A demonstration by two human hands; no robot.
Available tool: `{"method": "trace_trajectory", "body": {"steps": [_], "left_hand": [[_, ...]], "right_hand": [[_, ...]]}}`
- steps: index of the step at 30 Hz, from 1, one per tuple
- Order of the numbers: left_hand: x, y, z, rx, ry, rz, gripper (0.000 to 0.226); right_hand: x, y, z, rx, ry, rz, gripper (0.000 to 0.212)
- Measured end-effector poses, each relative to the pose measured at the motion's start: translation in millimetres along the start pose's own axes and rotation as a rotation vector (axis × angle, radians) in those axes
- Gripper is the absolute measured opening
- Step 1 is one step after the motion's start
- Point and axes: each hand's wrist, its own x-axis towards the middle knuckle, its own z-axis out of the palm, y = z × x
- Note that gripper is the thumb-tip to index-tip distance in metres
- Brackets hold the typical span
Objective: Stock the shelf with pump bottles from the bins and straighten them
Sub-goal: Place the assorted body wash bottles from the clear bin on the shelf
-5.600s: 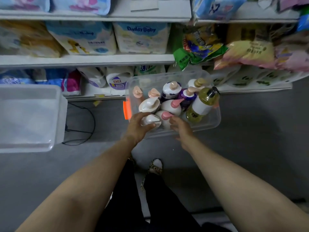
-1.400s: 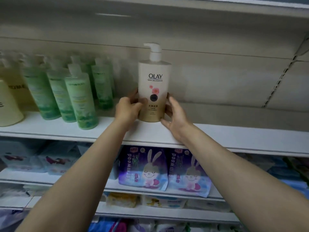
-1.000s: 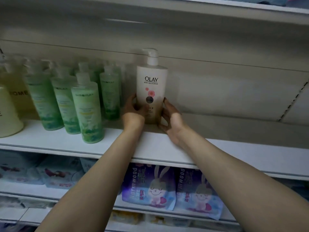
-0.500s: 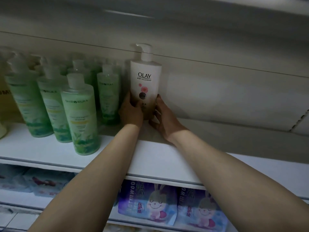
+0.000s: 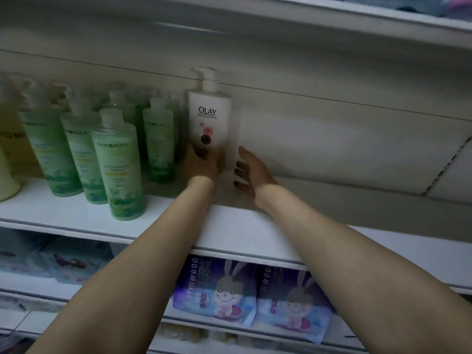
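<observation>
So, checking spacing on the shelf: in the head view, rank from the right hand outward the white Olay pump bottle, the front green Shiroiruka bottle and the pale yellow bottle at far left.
1. White Olay pump bottle, just left of the right hand.
2. Front green Shiroiruka bottle, further left.
3. Pale yellow bottle, left edge.

My forearms are bare from elbow to wrist, with no sleeve showing on either. My left hand (image 5: 201, 166) and right hand (image 5: 251, 175) are bare too, without gloves, rings, a watch or a bracelet.

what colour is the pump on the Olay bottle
White, like the upper body of the Olay bottle; the pump shows clearly in the head view.
</observation>
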Motion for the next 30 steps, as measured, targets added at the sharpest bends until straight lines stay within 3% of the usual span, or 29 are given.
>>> {"method": "trace_trajectory", "body": {"steps": [3,4,7,11,15,20,28,30], "left_hand": [[-38,10,2,-0.192,-0.007,-0.105,0.016],[-52,10,3,-0.287,-0.021,-0.145,0.017],[-102,8,4,-0.498,-0.047,-0.224,0.050],[-171,17,8,-0.694,-0.141,-0.243,0.053],[-248,23,17,-0.730,-0.194,-0.227,0.030],[-348,16,35,-0.729,-0.224,-0.247,0.039],[-489,-42,73,-0.625,-0.260,-0.391,0.036],[-518,-66,83,-0.575,-0.278,-0.428,0.031]], "right_hand": [[-25,-2,-23,-0.023,0.052,-0.009,0.048],[-35,-3,-31,-0.021,0.058,-0.016,0.044],[-69,-4,-55,0.009,0.052,-0.029,0.028],[-120,-1,-92,0.024,0.009,-0.062,0.044],[-182,2,-137,0.020,-0.012,-0.093,0.038],[-261,20,-199,-0.019,0.002,-0.071,0.022],[-361,90,-294,-0.063,0.041,0.031,0.039],[-379,114,-316,-0.081,0.061,0.076,0.033]]}}
